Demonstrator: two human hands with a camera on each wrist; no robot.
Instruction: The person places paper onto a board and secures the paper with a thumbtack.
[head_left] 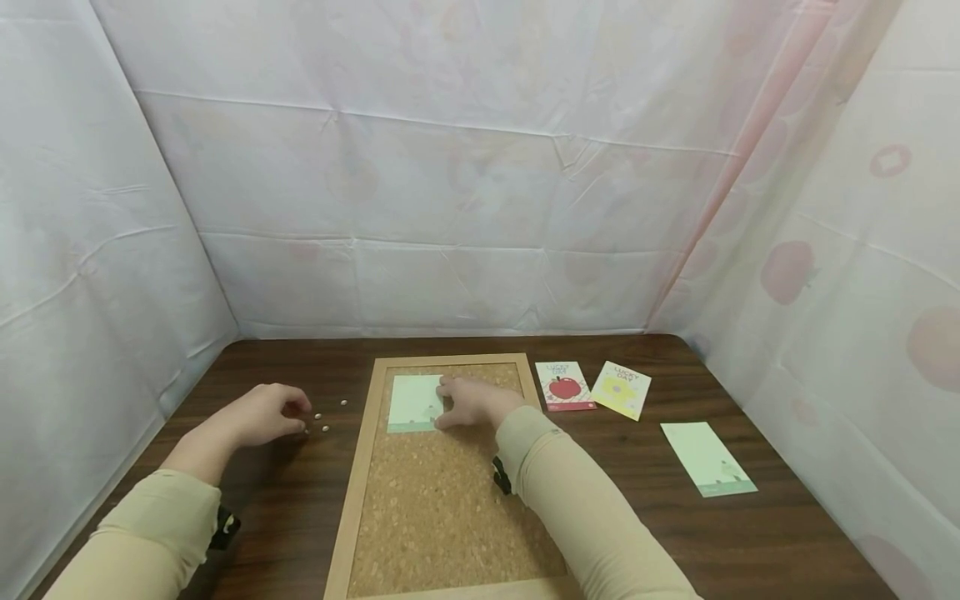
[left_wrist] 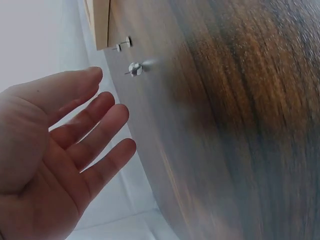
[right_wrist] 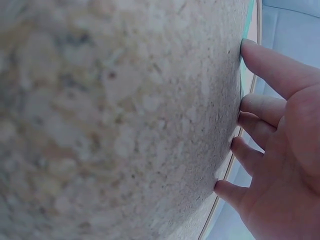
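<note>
My right hand [head_left: 474, 402] rests its fingertips on the right edge of a pale green card [head_left: 412, 400], which lies at the top left of a wood-framed corkboard [head_left: 442, 500]. In the right wrist view, the fingers [right_wrist: 260, 107] touch the cork and the card's edge. Left of the board, my left hand [head_left: 262, 414] hovers low over the dark table beside several small thumbtacks [head_left: 326, 428]. Seen from the left wrist, its thumb and fingers are spread apart with nothing between them, and a metal thumbtack [left_wrist: 135, 69] lies just beyond the fingertips.
Right of the board lie an apple card [head_left: 565, 387], a yellow flower card [head_left: 621, 390] overlapping or touching it, and another pale green card [head_left: 708, 458] nearer the table's right edge. White printed curtains [head_left: 450, 183] enclose the dark wooden table [head_left: 285, 517] at the back and sides.
</note>
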